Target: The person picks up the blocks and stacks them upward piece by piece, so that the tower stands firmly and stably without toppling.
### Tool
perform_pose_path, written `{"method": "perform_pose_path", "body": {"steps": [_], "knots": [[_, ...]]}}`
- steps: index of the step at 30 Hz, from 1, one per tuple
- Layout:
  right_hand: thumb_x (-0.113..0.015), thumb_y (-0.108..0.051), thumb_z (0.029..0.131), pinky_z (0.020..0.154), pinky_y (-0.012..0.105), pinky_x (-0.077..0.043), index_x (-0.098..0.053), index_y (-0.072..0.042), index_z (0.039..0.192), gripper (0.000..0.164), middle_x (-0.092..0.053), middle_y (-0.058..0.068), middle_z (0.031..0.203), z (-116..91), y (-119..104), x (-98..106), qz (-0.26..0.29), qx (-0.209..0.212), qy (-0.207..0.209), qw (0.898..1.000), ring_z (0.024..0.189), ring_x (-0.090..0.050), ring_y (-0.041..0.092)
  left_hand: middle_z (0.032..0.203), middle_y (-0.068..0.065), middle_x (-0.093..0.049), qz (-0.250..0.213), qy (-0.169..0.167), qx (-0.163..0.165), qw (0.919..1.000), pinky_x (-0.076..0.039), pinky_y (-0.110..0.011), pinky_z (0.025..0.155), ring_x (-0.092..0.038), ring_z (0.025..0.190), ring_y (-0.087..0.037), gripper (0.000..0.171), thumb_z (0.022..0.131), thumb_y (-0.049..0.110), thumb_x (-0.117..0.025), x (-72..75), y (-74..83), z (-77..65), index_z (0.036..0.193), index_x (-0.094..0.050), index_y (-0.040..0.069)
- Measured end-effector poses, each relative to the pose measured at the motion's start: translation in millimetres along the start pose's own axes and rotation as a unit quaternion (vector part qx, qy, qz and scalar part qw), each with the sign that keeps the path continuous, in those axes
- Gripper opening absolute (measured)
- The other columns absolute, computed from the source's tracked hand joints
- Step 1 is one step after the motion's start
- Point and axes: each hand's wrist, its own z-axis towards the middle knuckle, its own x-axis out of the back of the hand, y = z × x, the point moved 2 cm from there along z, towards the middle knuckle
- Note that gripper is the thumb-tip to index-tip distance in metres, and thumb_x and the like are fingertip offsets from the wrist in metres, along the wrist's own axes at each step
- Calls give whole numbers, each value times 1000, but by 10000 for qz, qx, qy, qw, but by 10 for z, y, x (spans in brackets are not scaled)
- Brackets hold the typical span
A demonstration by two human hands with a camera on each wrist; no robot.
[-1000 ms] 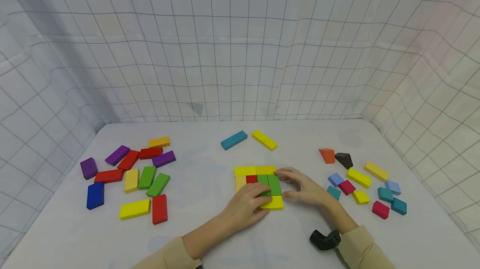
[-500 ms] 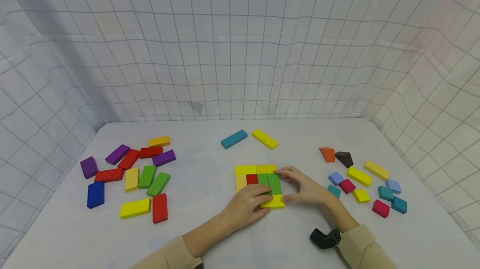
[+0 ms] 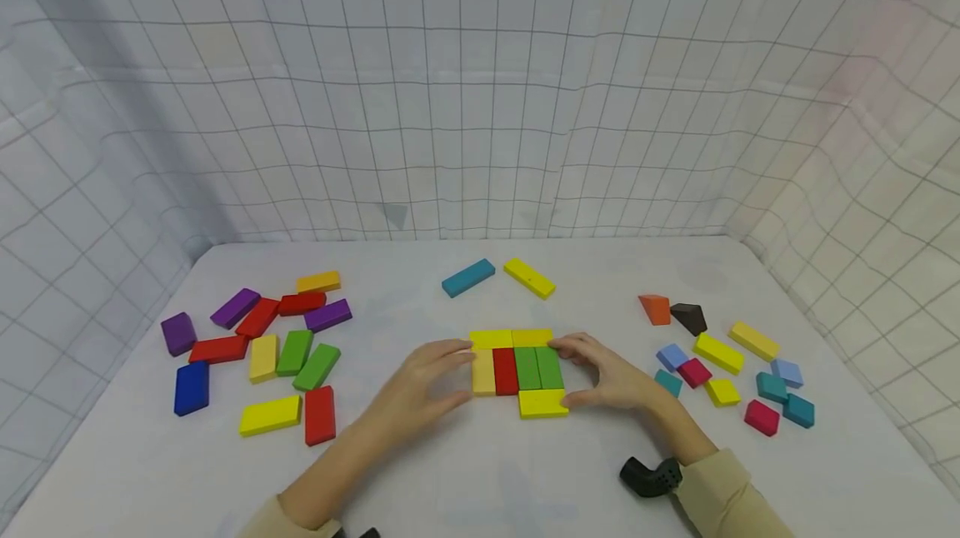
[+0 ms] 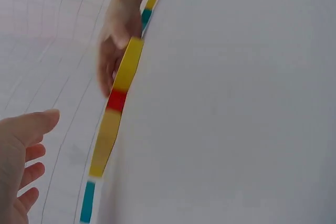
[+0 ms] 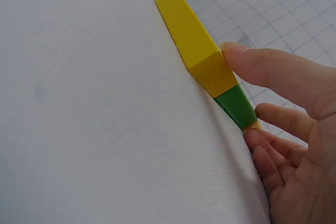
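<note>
A flat group of blocks lies mid-table in the head view: two yellow blocks [image 3: 491,340] along the far side, then a pale yellow block [image 3: 483,374], a red block [image 3: 506,371] and two green blocks [image 3: 538,368] side by side. Along the near right edge, below the green pair, lies another yellow block [image 3: 543,404]. My left hand [image 3: 416,388] is spread at the group's left side, thumb and fingers apart; whether its fingertips touch is unclear. On the right, my right hand [image 3: 611,376] rests its thumb against the near yellow block's end, its fingers against the group's right side.
Loose red, purple, green and yellow blocks, with a blue block [image 3: 191,389], lie scattered at left. A teal block [image 3: 468,278] and a long yellow block [image 3: 529,278] sit farther back. Several small blocks, an orange wedge [image 3: 655,310] and a black wedge [image 3: 688,318] lie at right.
My left hand has come off the blocks and moved left, uncovering the red and pale yellow blocks. The near yellow block shifted slightly right and away from me earlier; my right hand has hardly moved.
</note>
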Motion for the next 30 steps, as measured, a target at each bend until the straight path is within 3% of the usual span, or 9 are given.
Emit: {"method": "perform_pose_path", "body": {"steps": [3, 7, 10, 12, 14, 15, 21, 26, 30], "knots": [[-76, -33, 73, 100, 35, -38, -42, -16, 135, 72, -42, 1, 130, -5, 1, 3, 10, -17, -7, 10000, 114, -43, 17, 126, -3, -54, 55, 220, 557, 9982, -46, -41, 91, -48, 116, -20, 46, 76, 18, -74, 338, -228, -235, 120, -60, 9], [-76, -34, 73, 100, 35, -38, -41, -16, 136, 73, -42, 1, 130, -17, 4, 6, 2, 17, 0, 10000, 114, -43, 18, 121, -5, -57, 94, 471, 1169, 9920, -46, -21, 88, -50, 113, -16, 43, 77, 13, -74, 732, -495, -581, 117, -61, 8], [-76, -34, 73, 100, 33, -38, -41, -16, 136, 74, -42, 1, 130, -20, 2, 5, 1, 30, 5, 10000, 114, -43, 18, 119, -9, -57, 97, 371, 1657, 9854, -48, -25, 86, -49, 112, -21, 43, 77, 16, -74, 952, -638, -834, 117, -60, 8], [-76, -33, 74, 100, 33, -37, -41, -15, 136, 73, -42, 1, 130, -18, -1, 3, 28, 30, 0, 10000, 114, -43, 19, 118, -11, -57, 210, 180, 1903, 9813, -49, -43, 85, -48, 111, -27, 43, 77, 20, -73, 1057, -720, -994, 117, -60, 9], [-76, -33, 74, 100, 33, -37, -42, -15, 136, 73, -41, 1, 130, -14, 3, -1, 43, 21, -3, 10000, 114, -43, 19, 117, -14, -57, 319, -7, 2068, 9779, -44, -59, 80, -46, 109, -34, 45, 76, 21, -74, 1135, -792, -1142, 116, -60, 9], [-76, -32, 74, 100, 33, -37, -42, -15, 135, 73, -41, 1, 130, -12, 5, -2, 45, 22, -4, 10000, 114, -43, 19, 116, -15, -57, 333, -69, 2119, 9767, -43, -62, 80, -46, 108, -35, 45, 75, 21, -75, 1167, -827, -1208, 115, -61, 8], [-76, -32, 74, 100, 34, -37, -42, -16, 135, 72, -41, 2, 131, -2, 2, -2, 28, 21, -9, 10000, 114, -42, 19, 111, -17, -59, 345, -315, 2660, 9628, -42, -64, 78, -49, 100, -35, 45, 71, 22, -78, 1264, -993, -1510, 111, -63, 6], [-75, -33, 74, 100, 34, -37, -42, -16, 135, 72, -41, 2, 131, -4, 6, -3, 32, 34, -9, 10000, 114, -43, 19, 107, -16, -61, 371, -372, 2836, 9575, -47, -57, 77, -51, 96, -32, 42, 73, 17, -77, 1276, -1048, -1580, 111, -63, 5], [-75, -33, 74, 100, 33, -37, -42, -16, 136, 72, -41, 2, 131, 4, 16, -7, 41, 70, -25, 10000, 114, -43, 19, 104, -11, -61, 353, -283, 2971, 9538, -54, -31, 73, -54, 88, -14, 40, 74, 19, -76, 1291, -1056, -1572, 109, -65, 7]]}}
